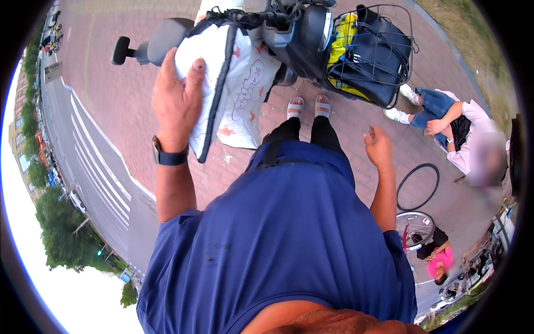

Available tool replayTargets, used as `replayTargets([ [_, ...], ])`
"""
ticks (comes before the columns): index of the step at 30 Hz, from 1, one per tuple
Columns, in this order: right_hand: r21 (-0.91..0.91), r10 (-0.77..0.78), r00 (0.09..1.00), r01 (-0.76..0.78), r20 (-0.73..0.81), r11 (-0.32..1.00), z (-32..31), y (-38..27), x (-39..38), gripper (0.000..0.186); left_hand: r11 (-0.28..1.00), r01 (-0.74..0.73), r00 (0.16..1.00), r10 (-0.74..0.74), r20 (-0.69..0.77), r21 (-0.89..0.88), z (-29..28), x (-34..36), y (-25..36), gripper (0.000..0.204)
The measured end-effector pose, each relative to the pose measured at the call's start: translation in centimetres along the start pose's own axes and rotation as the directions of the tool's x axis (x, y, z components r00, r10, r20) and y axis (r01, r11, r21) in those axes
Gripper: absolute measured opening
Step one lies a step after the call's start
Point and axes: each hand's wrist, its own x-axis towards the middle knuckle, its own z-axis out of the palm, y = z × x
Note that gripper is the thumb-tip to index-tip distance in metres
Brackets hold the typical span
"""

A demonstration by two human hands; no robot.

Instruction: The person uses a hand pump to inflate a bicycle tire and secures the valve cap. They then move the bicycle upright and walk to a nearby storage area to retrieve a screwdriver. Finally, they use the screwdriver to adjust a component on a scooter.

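My left hand point(177, 103), with a dark watch point(168, 153) at its wrist, is over a white quilted scooter apron point(208, 58) with a dark edge. Its thumb and forefinger are stretched out and apart, and the palm side is hidden; I cannot tell whether it presses on the cloth. The apron's printed side panel point(245, 94) hangs toward my feet. It covers part of a dark scooter point(297, 42) with a grey seat point(169, 39). My right hand point(379, 147) hangs at my side, fingers loosely bent and apart, with nothing in it.
A wire basket point(397, 83) on the scooter holds a black bag point(370, 64) and yellow cloth point(340, 42). To the right a person point(470, 111) sits low. Nearby lie a black tyre point(398, 192) and a wheel point(428, 217); another person in pink point(443, 260) is farther back.
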Motion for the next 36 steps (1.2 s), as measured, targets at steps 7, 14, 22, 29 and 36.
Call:
replayTargets([
  [7,0.010,0.033,0.999,-0.033,-0.014,0.999,-4.3,4.2,5.0,0.042,0.999,0.030,0.999,-0.030,-0.043,-0.012,0.6,-0.1,-0.5,0.068],
  [14,-0.043,0.016,0.997,-0.013,0.070,0.999,-5.6,3.0,7.3,0.043,0.995,0.102,0.995,-0.102,-0.011,0.022,0.3,-0.2,0.3,0.062],
  [22,0.069,0.087,0.995,-0.091,0.056,0.993,-3.3,1.3,7.1,0.049,0.960,0.245,0.952,-0.212,0.222,-0.133,-2.4,0.6,0.9,0.059],
  [29,0.385,0.237,0.963,-0.172,-0.130,0.907,-0.4,4.0,8.7,0.067,0.922,0.385,0.858,-0.340,0.385,-0.042,-4.0,-1.5,-1.2,0.052],
  [36,0.221,0.188,0.972,-0.155,-0.140,0.963,-1.4,4.3,10.4,0.064,0.895,0.411,0.853,-0.309,0.421,-0.177,-3.7,-1.4,-1.2,0.064],
])
